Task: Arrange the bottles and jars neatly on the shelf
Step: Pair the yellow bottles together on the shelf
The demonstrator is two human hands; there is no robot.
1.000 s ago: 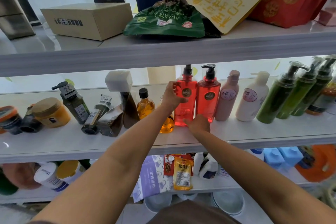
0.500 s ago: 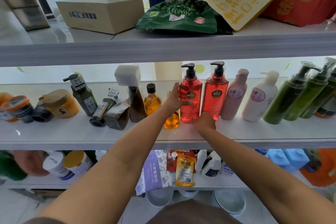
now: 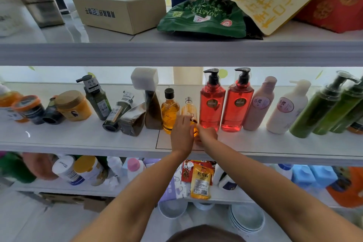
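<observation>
Spanning the frame, white middle shelf (image 3: 78, 139) carries the row. Two red pump bottles (image 3: 212, 104) upright at center, touching side by side. Both hands meet just left of them: left hand (image 3: 181, 133) and right hand (image 3: 207, 134), grip closed w/ fingers around small amber bottle (image 3: 189, 109), upright nr front edge.
</observation>
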